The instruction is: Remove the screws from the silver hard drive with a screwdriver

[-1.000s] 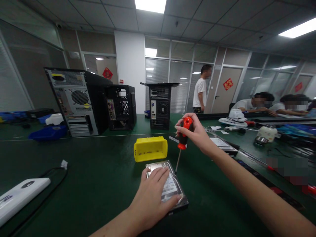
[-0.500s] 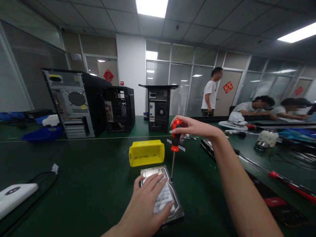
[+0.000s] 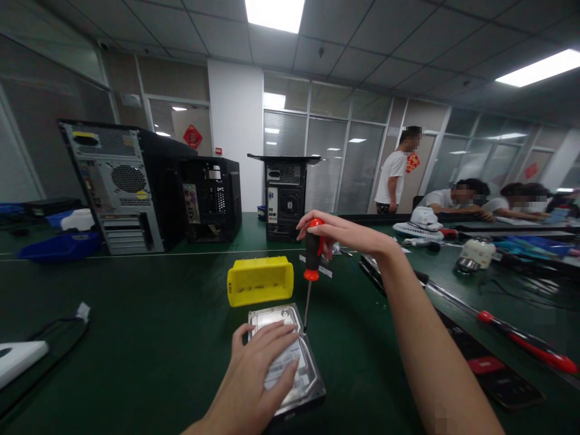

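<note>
A silver hard drive (image 3: 309,368) lies label side up on the green table. Across its top rests my left hand (image 3: 260,368), fingers stretched out and holding it down. My right hand (image 3: 333,232) is closed around the red and black handle of a screwdriver (image 3: 312,254), which stands nearly upright. Its tip meets the right edge of the drive, near the upper corner; the screw under it is too small to make out. Just behind the drive, a yellow plastic bin (image 3: 260,283) lies tipped with its opening facing me.
Computer cases (image 3: 122,187) stand along the back. At left are a blue tray (image 3: 58,246) and a white device (image 3: 20,359) with a cable. A long red-handled screwdriver (image 3: 525,341), a white fan (image 3: 419,223) and a jar (image 3: 475,254) lie right. Several people are beyond.
The view has swung slightly right, so everything sits further left. My right fingers have shifted around the screwdriver handle, which has turned. My left hand stays on the drive.
</note>
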### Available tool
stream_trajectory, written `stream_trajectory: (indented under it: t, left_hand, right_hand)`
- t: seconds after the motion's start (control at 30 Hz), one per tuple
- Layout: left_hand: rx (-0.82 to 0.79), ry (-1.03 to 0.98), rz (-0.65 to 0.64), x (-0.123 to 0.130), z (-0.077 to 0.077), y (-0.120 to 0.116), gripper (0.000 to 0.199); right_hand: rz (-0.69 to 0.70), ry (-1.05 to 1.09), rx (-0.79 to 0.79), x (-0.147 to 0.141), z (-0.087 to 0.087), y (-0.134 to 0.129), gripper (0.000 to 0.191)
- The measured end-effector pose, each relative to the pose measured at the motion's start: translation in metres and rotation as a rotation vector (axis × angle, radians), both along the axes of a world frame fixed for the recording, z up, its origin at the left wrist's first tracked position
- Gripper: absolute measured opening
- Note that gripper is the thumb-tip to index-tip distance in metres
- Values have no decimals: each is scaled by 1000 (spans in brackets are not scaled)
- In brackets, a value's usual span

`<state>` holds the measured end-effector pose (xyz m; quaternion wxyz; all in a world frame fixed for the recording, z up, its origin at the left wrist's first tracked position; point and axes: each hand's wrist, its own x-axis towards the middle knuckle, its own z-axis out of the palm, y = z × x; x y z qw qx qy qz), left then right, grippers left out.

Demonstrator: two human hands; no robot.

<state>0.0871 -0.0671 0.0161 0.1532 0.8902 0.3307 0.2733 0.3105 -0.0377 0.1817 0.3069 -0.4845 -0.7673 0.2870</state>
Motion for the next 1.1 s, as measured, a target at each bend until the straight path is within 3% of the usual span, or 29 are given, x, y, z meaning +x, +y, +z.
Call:
stream_trajectory:
  t: [0.2,0.43,0.63,0.77,0.9,1.1]
  left_hand:
    - [-67,6,-74,-4,6,0,35]
    - [-145,-71,-69,-5,13,-8,30]
    - [-154,-67,-71,-7,16,-8,30]
    - [-175,-67,-79,-8,18,-8,30]
    - [-185,-60,-75,-9,20,-9,30]
    - [-185,-41,-70,-10,23,-11,30]
  right_hand:
    - [51,-71,157,-3,0,1,28]
    - [-211,-395,355,-10,1,0,39]
    - [-129,-323,288,-7,-1,-2,45]
    - [-146,-336,266,-3,1,-4,45]
    - [-235,-411,324,-2,5,-7,51]
    - [-488,-701,536,-9,4,-6,61]
